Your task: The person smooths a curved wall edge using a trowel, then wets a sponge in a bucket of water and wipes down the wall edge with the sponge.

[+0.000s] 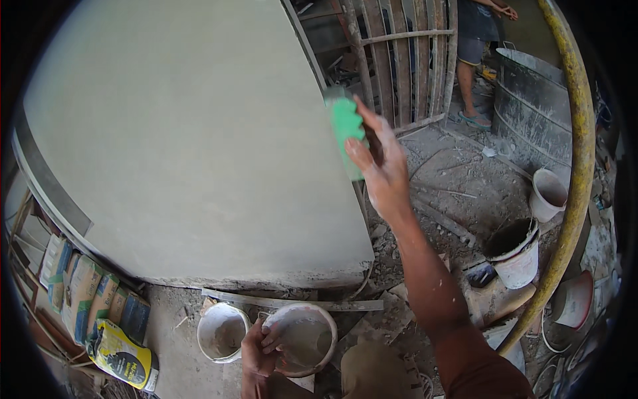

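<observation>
My right hand is closed round a green block with a scalloped edge, possibly a sponge. The block lies against the right edge of a large smooth grey plastered wall; its ends are blurred. Pale smears mark the fingers. Low in the view, my left hand is closed on the left rim of a round bucket with grey, murky contents. Just left of that hand stands a second white bucket, also with grey matter inside.
A board lies along the wall's foot. Bags and a yellow-black sack stand lower left. Rightward are a yellow pole, a drum, a dark-mouthed bucket, a slatted frame and a standing person.
</observation>
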The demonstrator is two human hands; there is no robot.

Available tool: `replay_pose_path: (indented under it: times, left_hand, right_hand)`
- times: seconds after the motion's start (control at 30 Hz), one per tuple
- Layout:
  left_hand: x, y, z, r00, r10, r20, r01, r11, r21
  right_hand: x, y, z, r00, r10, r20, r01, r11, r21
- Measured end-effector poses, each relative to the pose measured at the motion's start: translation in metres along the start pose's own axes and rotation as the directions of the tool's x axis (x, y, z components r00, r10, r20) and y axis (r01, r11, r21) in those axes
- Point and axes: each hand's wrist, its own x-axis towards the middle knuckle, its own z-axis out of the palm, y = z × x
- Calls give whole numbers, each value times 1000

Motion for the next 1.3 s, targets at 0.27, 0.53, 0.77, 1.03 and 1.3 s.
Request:
replay_pose_path:
  times: [0.27,0.53,0.77,1.03,1.3]
  left_hand:
    - [-2,-5,4,1000,-11,8,11,1000,13]
    - [-3,-4,12,999,6,-51,-5,1000,23]
    - [4,-7,35,1000,0,-10,0,998,58]
    - [-3,-12,-3,997,-44,-61,46,998,38]
    - [11,-5,-18,999,-42,9,41,998,51]
  right_hand:
    - [-43,16,-14,1000,12,8,-12,999,39]
    - [64,-24,18,981,-159,112,151,985,78]
    - [-143,57,-71,960,279,15,-279,960,-24]
    - [36,4,10,987,-126,104,116,989,92]
    - [-113,68,-43,989,143,43,-142,989,-35]
